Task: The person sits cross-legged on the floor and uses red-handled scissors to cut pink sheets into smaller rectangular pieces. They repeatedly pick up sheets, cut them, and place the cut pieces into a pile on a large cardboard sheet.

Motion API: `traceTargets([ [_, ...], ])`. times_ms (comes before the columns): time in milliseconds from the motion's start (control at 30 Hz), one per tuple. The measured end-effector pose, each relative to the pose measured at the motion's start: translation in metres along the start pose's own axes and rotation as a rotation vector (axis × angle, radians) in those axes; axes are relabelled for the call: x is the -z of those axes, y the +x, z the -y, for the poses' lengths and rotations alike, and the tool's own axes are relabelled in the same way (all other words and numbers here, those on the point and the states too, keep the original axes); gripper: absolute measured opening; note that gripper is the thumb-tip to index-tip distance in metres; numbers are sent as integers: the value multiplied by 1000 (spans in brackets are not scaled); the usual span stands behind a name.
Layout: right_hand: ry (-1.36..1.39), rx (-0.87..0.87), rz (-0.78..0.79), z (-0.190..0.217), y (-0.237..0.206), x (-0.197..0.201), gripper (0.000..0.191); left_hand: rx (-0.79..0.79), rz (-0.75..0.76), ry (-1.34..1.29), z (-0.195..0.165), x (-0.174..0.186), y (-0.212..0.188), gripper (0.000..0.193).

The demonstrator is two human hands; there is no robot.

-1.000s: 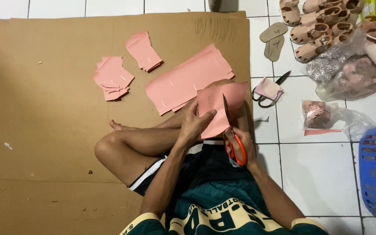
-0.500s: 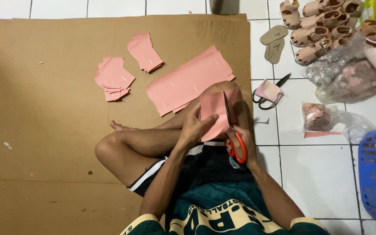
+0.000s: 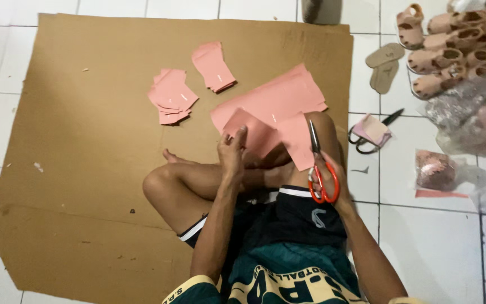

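Near the middle of the frame, the left hand (image 3: 233, 151) pinches a pink sheet (image 3: 257, 135) over the lap. Just right of it, the right hand (image 3: 327, 177) grips orange-handled scissors (image 3: 320, 169), blades up beside another pink piece (image 3: 296, 138) on cardboard (image 3: 85, 141).

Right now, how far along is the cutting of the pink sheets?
Done: two stacks of cut pink pieces lie on the cardboard. In hand: the left hand holds a pink sheet while the right hand works orange-handled scissors into it. Left: a pile of larger pink sheets lies uncut beyond the knees.
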State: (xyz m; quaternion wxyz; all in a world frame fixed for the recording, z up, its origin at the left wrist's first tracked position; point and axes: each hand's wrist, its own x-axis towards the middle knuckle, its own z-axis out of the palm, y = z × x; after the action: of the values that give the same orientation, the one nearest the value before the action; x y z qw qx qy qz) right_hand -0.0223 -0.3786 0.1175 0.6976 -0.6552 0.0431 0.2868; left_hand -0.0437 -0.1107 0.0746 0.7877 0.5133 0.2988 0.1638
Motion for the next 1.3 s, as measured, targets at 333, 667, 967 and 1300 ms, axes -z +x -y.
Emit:
traceTargets([
  [333,-27,-43,-10,13,-1,-11,46,-89,-26,-121,-34,31,63,32],
  [667,-16,-52,-18,13,2,-15,51,-18,-18,13,-65,19,190,42],
  [967,13,-32,-10,9,6,-14,52,374,629,509,56,-18,47,43],
  [1300,312,199,-69,-34,6,10,62,92,393,-18,67,-45,1,48],
])
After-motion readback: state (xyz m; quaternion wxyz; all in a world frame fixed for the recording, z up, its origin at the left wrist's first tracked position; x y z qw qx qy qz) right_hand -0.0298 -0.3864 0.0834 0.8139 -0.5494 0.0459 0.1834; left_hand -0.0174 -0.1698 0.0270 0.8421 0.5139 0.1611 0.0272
